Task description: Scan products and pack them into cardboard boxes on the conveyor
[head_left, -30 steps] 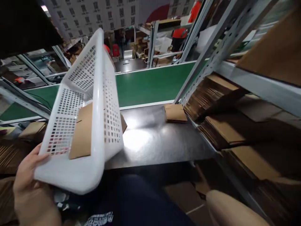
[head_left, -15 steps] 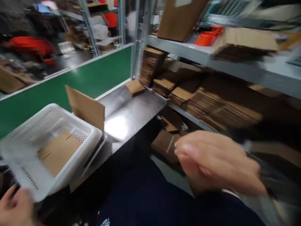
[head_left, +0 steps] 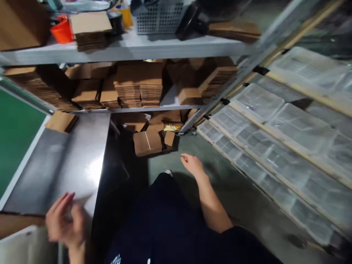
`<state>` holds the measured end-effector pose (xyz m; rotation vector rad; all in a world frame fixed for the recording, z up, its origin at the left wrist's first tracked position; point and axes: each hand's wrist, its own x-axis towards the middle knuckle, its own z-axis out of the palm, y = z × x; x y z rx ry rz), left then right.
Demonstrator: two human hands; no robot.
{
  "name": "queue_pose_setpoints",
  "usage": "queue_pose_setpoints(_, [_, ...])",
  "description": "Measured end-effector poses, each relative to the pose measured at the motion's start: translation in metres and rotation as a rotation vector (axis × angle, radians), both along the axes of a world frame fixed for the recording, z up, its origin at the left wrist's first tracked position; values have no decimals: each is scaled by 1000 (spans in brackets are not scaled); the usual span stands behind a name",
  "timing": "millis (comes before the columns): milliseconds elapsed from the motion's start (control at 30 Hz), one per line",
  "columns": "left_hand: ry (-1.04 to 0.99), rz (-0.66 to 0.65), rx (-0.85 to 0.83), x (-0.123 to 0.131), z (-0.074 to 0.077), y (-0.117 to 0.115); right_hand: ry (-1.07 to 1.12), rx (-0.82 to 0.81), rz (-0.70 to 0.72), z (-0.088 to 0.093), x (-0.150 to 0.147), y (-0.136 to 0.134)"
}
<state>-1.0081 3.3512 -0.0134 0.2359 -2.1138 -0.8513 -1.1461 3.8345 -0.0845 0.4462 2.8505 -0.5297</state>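
My left hand (head_left: 66,222) hovers over the near edge of the metal table (head_left: 79,154), beside the white crate (head_left: 24,245). Its fingers and thumb are apart, with nothing between them. Out over the floor, away from the shelves, hangs my right hand (head_left: 192,165). Its fingers are curled loosely together and nothing shows in them. At the table's far end lies a small stack of flat cardboard (head_left: 61,121). Only a corner of the crate shows at the lower left, with a brown cardboard edge (head_left: 20,224) behind it.
Ahead, a lower shelf holds several stacks of folded cardboard boxes (head_left: 128,91). Above are an orange container (head_left: 62,30) and a grey basket (head_left: 159,17). A tied cardboard bundle (head_left: 148,142) lies on the floor (head_left: 220,176). Clear plastic bins (head_left: 299,126) line the rack at right.
The view has swung right, towards the shelves and bin rack. My left hand has left the crate's side and is over the table edge. My right hand appears lower and farther out.
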Motion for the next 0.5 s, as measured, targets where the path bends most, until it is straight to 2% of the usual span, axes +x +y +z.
queue_pose_setpoints(67, [-88, -280, -99, -39, -17, 57, -99, -19, -21, -19, 5, 25])
queue_pose_setpoints(133, [-258, -553, -173, -71, -41, 116, -158, -67, -60, -42, 10, 59])
queue_pose_setpoints(200, [-401, -702, -231, -92, -71, 172, -232, -142, -104, -69, 15, 99])
queue_pose_setpoints(300, [-598, -805, -246, -102, -113, 249, -353, -237, -157, -109, 13, 158])
queue_pose_setpoints(367, [-745, -827, -161, -99, -135, 292, -409, -296, -178, -132, 0, 187])
queue_pose_setpoints(433, [-878, -815, -19, -93, -155, 326, -454, -373, -225, -154, -26, 203])
queue_pose_setpoints(500, [-987, -777, 131, -90, -180, 350, -487, -446, -298, -178, -61, 208])
